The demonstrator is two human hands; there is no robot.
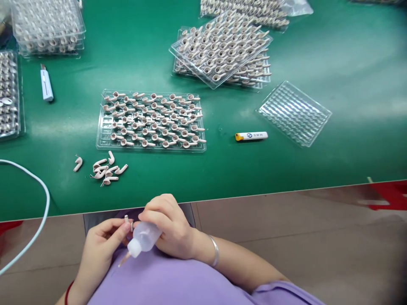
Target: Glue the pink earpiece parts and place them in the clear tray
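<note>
My left hand pinches a small pale earbud housing between thumb and fingers, just off the table's front edge; its stem end sticks up. My right hand is wrapped round a translucent squeeze bottle with a white cap and a thin tip that points down and to the left. The fingertips of both hands come close together by the housing, and the bottle partly hides them. A loose pile of similar earbud housings, some with thin wires, lies on the table just beyond my left hand.
On the green table sits a clear tray of housings. Stacked filled trays stand behind, beside a clear tray without parts. A lighter, a box cutter and a white cable lie around.
</note>
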